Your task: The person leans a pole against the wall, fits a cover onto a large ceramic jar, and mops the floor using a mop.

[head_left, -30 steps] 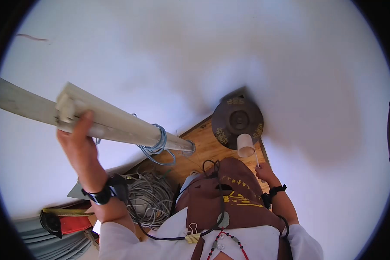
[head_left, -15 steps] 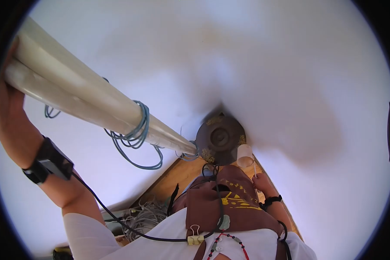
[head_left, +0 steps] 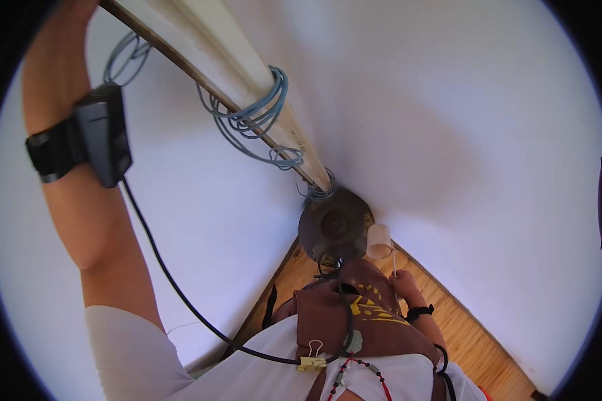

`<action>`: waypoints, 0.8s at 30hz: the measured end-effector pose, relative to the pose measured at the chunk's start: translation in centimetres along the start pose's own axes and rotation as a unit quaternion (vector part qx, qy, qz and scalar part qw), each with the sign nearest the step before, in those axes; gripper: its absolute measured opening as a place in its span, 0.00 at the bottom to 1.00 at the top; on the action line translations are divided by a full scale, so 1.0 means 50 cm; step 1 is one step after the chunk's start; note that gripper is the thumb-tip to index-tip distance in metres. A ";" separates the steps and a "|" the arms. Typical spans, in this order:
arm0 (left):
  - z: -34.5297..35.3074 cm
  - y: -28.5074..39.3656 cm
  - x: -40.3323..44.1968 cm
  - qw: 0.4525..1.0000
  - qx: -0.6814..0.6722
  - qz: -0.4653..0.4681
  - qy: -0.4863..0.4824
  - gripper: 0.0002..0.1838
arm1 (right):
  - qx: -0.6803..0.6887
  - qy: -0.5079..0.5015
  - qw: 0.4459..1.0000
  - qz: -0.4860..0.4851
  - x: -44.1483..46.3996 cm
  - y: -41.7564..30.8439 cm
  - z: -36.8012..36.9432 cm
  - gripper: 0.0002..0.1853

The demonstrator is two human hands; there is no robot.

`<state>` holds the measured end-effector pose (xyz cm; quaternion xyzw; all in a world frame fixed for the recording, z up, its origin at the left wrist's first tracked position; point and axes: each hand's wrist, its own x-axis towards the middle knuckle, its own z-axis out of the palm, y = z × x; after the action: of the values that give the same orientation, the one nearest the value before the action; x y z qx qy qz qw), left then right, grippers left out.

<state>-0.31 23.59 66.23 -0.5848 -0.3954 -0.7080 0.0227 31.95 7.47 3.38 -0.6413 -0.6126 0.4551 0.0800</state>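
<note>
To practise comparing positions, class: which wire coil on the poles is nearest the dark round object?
The small coil at the lower end of the poles, by the dark round object; the other coils sit farther up.

Apron [head_left: 398, 336]: yellow characters across the front, too blurred to read from here.
Pole [head_left: 291, 132]: small dark print, too faint to make out.

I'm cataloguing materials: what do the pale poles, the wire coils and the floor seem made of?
Pale poles: likely plastic, smooth satin cream.
Wire coils: probably plastic-coated, with an even blue-grey skin; core hidden.
Floor: wood or laminate, smooth, tan with visible grain.
</note>
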 end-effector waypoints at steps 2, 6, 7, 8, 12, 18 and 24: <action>0.012 -0.082 -0.002 1.000 -0.013 -0.005 -0.007 0.20 | 0.005 0.009 1.000 0.016 -0.013 0.020 0.010 0.14; -0.023 -0.127 -0.028 0.997 0.023 -0.056 0.052 0.15 | 0.007 0.073 0.997 0.012 -0.098 0.056 0.030 0.13; -0.034 -0.114 -0.041 0.997 0.012 -0.057 0.054 0.15 | 0.004 0.083 0.996 0.017 -0.129 0.073 0.041 0.13; -0.027 -0.101 -0.065 0.998 0.008 -0.039 0.055 0.14 | 0.036 0.089 0.995 0.035 -0.149 0.104 0.054 0.13; 0.052 -0.184 -0.087 0.998 0.037 -0.052 0.028 0.10 | 0.128 0.029 0.973 0.192 -0.174 0.047 0.008 0.17; 0.062 -0.274 -0.100 0.983 0.135 -0.119 0.027 0.22 | 0.089 0.094 0.977 0.170 -0.195 0.085 0.047 0.18; 0.056 -0.244 -0.116 0.964 0.234 -0.102 0.081 0.17 | 0.105 0.086 0.978 0.156 -0.185 0.026 0.015 0.18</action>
<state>-2.27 31.11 54.84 -0.4609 -0.6042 -0.6391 0.1188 33.86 -1.10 6.58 -0.7537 -0.4447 0.4670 0.1270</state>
